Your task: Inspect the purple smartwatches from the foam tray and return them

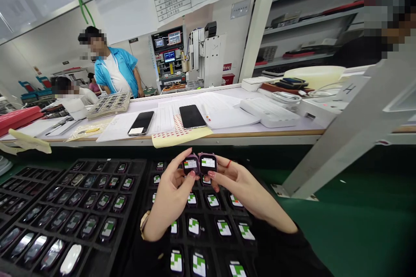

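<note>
Across the front runs a workbench [240, 140], with two smartphones [191, 117] lying on loose papers [224, 112], a pen [206, 112] just beside one. A slanting metal post [312, 151] cuts through on the right, well apart from the hands, and a co-worker [112, 67] in blue stands beyond the bench. Below spread three black trays [95, 262]; hands and forearms hide part of the nearest.

And here's the grip! The left hand [172, 192] pinches one purple-cased smartwatch [190, 164], thumb at its lower edge; the right hand [238, 181] pinches another smartwatch [208, 163], thumb low too. Both sit at the fingertips above the nearest tray, side by side, screens lit. That's two watches held, one per hand.
</note>
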The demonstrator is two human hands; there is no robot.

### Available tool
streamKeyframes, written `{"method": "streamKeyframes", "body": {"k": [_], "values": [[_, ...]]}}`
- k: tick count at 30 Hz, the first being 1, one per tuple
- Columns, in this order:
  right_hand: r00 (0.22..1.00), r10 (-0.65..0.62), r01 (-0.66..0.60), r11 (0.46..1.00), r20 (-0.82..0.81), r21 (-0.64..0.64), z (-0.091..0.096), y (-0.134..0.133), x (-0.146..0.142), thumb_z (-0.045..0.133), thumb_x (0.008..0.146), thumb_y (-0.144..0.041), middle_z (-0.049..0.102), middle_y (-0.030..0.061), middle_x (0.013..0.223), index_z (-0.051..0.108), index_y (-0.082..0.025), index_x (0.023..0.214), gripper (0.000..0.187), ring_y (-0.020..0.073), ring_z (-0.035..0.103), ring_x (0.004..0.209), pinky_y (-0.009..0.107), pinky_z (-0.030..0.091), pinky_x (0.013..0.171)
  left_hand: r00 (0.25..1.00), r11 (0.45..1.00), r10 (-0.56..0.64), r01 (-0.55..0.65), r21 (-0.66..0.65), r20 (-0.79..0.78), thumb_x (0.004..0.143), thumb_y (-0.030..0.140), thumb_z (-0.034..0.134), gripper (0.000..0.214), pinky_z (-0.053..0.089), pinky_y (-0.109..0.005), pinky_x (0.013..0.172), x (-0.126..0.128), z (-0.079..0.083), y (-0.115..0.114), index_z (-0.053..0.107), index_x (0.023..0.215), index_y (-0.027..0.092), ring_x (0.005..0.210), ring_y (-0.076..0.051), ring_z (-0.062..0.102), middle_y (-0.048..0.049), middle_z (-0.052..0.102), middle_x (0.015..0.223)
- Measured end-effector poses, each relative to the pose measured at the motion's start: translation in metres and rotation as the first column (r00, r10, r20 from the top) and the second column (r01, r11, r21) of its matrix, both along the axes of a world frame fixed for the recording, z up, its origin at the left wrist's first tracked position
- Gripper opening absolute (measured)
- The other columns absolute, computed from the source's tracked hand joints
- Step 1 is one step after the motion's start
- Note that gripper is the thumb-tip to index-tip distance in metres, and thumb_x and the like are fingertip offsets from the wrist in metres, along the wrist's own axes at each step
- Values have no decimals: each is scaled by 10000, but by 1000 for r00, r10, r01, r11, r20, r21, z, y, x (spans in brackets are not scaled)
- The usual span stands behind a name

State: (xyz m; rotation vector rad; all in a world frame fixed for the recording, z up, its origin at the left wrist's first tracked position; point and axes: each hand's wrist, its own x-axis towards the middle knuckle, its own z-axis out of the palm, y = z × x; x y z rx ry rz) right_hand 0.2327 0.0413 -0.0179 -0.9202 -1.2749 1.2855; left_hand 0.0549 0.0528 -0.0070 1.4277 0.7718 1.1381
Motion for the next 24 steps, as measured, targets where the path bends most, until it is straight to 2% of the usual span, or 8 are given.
{"method": "streamKeyframes", "body": {"k": [5,10,15,19,24], "values": [[993,-119,119,993,18,-18,-2,2,-2,825,735,-625,599,28,776,624,-160,1186,678,146,479,605,267,432,544,1000,1000,8,-8,-3,-17,895,363,706,509,583,-283,891,1,1,1,569,1375,267,961,-157,683,-62,689,1234],[982,-188,188,982,-5,-24,-3,4,-4,822,718,-683,538,-13,644,663,-149,1130,692,109,392,516,230,343,459,1000,1000,-1,1,-8,-1,887,371,713,527,594,-286,873,2,4,0,566,1377,245,1053,-199,678,-83,665,1289],[980,-195,195,981,-38,-14,-4,3,-2,769,758,-739,659,60,804,671,-149,1187,737,113,437,544,235,390,480,1000,1000,7,-7,2,-10,895,370,703,519,585,-257,842,1,2,0,562,1381,255,1034,-177,674,-75,662,1295],[974,-216,215,976,-69,-9,-13,6,0,676,857,-741,696,102,978,685,-163,1219,682,148,511,624,254,419,508,999,999,33,-32,10,-33,909,420,686,510,553,-209,695,1,0,1,576,1378,254,916,-153,679,-76,693,1209],[975,-178,176,984,-132,-31,-21,9,0,580,926,-745,696,129,1038,697,-162,1201,655,199,555,692,282,410,498,994,996,82,-81,23,-66,904,525,667,526,493,-193,573,-1,2,1,624,1337,230,793,-146,670,-87,718,1082]]}}
